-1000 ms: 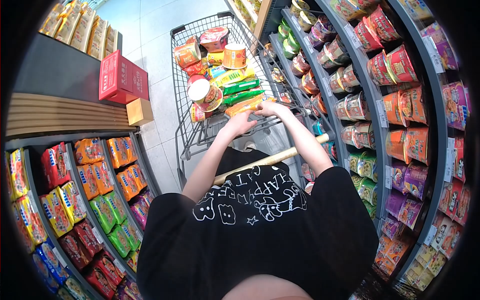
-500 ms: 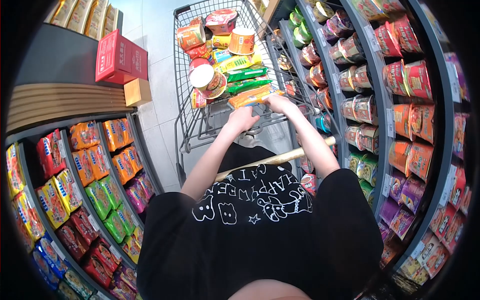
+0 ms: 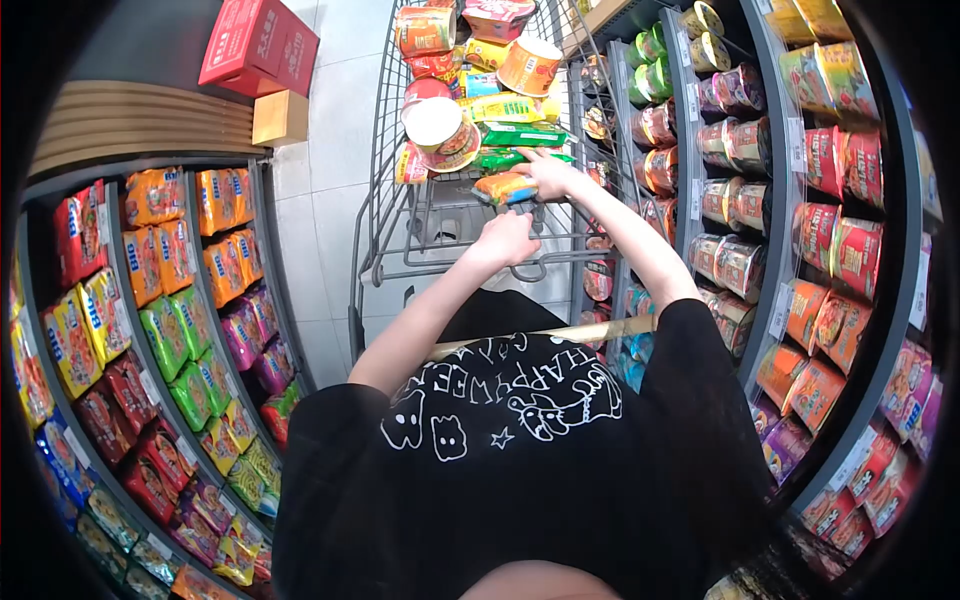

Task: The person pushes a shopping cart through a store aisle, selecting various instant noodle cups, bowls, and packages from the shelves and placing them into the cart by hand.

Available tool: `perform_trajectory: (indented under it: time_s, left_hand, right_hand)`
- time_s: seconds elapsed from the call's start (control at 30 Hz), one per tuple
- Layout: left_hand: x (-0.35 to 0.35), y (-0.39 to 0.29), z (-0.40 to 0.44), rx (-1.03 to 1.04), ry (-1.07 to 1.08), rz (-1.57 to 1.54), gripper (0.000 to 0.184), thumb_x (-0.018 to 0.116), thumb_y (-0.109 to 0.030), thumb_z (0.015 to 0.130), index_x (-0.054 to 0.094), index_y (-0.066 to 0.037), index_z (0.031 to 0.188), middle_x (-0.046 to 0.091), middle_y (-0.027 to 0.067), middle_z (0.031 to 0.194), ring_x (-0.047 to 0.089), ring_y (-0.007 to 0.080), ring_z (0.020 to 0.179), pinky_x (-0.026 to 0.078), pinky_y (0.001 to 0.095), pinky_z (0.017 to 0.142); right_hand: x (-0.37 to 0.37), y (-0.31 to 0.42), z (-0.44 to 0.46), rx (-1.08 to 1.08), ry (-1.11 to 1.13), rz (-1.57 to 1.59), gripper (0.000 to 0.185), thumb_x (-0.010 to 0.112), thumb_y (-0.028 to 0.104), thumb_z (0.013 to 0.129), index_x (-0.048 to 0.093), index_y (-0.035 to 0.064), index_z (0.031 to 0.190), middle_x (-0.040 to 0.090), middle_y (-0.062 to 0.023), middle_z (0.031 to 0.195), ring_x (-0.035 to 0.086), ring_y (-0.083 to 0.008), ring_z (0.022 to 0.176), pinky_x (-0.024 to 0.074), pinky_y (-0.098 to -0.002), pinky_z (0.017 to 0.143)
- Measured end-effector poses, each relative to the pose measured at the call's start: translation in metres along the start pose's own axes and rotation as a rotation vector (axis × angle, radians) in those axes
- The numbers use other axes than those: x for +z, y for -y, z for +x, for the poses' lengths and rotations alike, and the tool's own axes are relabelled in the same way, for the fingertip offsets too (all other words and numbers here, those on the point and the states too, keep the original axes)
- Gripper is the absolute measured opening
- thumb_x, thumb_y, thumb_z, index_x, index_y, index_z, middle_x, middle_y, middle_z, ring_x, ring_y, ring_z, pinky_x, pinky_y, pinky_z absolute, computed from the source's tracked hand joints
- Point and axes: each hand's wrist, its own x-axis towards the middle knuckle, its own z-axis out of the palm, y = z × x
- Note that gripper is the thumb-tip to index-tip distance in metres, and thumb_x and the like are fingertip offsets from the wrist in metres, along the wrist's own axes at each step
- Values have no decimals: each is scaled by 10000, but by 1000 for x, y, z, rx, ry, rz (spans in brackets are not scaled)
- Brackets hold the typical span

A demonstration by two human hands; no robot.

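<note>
Wire shopping cart (image 3: 375, 215) in front of me holds several noodle packs and cups. My right hand (image 3: 548, 176) is closed on the right end of an orange packet (image 3: 505, 189), at the near end of the pile. My left hand (image 3: 506, 240) is just below the packet, over the cart's near wires, with its fingers partly curled and nothing seen in them. Beyond the packet lie green packs (image 3: 520, 134), a yellow pack (image 3: 498, 108), a white-lidded cup (image 3: 433, 121) and an orange cup (image 3: 530, 66).
Shelves of bagged noodles (image 3: 182, 325) stand on the left, and shelves of cup noodles (image 3: 735, 200) on the right. A red box (image 3: 262, 48) and a wooden block (image 3: 280, 118) are at the upper left. The cart's handle bar (image 3: 600, 331) crosses before my body.
The orange packet is now turned and looks shorter, with my right hand over its right end. My left hand is lower than the packet. Cart and shelves have shifted in view.
</note>
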Motion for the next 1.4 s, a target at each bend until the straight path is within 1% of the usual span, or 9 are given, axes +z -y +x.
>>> perform_trajectory:
  time_s: [0.1, 0.2, 0.3, 0.77, 0.93, 1.03, 1.1, 1.23, 1.4]
  left_hand:
    - [-2, -2, 0, -29, 21, -5, 463, 548, -317, 747, 480, 5, 1074, 519, 226, 1006, 510, 339, 968, 410, 395, 837]
    - [-1, 0, -1, -20, 20, -39, 498, 548, -320, 747, 457, 2, 1116, 505, 231, 1029, 501, 338, 982, 401, 392, 856]
    - [-1, 1, 1, -37, 41, -58, 531, 549, -327, 748, 428, -8, 1154, 491, 231, 1060, 491, 337, 1002, 393, 388, 872]
    - [12, 11, 3, 55, -73, -63, 536, 614, -293, 699, 439, 10, 1105, 510, 236, 917, 530, 372, 845, 438, 407, 757]
    - [16, 13, 5, 21, -37, -71, 557, 626, -319, 689, 444, 3, 1105, 495, 225, 963, 523, 362, 878, 440, 409, 762]
    - [16, 13, 6, 12, -13, -46, 570, 630, -328, 686, 442, -2, 1114, 486, 214, 994, 519, 356, 898, 438, 405, 776]
    - [16, 13, 6, -14, -2, -57, 563, 630, -330, 686, 447, -4, 1107, 488, 205, 993, 522, 355, 895, 437, 404, 780]
    - [17, 14, 6, -7, -12, -61, 553, 631, -323, 683, 455, 6, 1090, 490, 215, 975, 525, 354, 891, 437, 403, 779]
    - [20, 14, 7, 42, -19, -38, 543, 626, -317, 680, 463, 26, 1068, 493, 241, 944, 528, 356, 877, 435, 395, 784]
  right_hand:
    - [-6, -25, 26, 8, 36, 120, 496, 631, 146, 529, 579, 142, 1022, 566, -169, 1039, 530, -273, 992, 432, -344, 827]
    - [-35, -22, 47, 43, 12, 0, 215, 593, 134, 534, 615, 52, 731, 616, -149, 737, 595, -306, 762, 462, -382, 661]
    - [-44, -36, 63, -92, -6, -156, 237, 585, 128, 536, 619, 58, 760, 615, -154, 737, 600, -311, 718, 471, -385, 614]
    - [-156, -69, 82, 174, -120, 9, 437, 662, 229, 509, 587, 97, 919, 614, -158, 818, 600, -272, 779, 473, -360, 678]
    - [-156, -107, 107, 246, -931, 63, 576, 653, 311, 623, 475, 19, 1086, 513, -213, 1015, 468, -365, 963, 384, -433, 825]
    - [-141, -72, 105, 204, -918, -201, 447, 633, 219, 636, 500, 77, 1038, 557, -154, 938, 542, -322, 871, 447, -393, 740]
    - [-92, -39, 83, -39, -833, 76, 358, 619, 179, 633, 539, 65, 963, 567, -157, 909, 554, -318, 838, 452, -389, 719]
    - [-4, 2, 55, 209, 263, 3, 409, 689, 294, 621, 591, 64, 944, 612, -147, 839, 589, -272, 837, 464, -374, 690]
    - [19, -18, 47, 26, -22, 89, 249, 664, 265, 644, 639, 59, 781, 599, -166, 689, 592, -304, 673, 453, -380, 603]
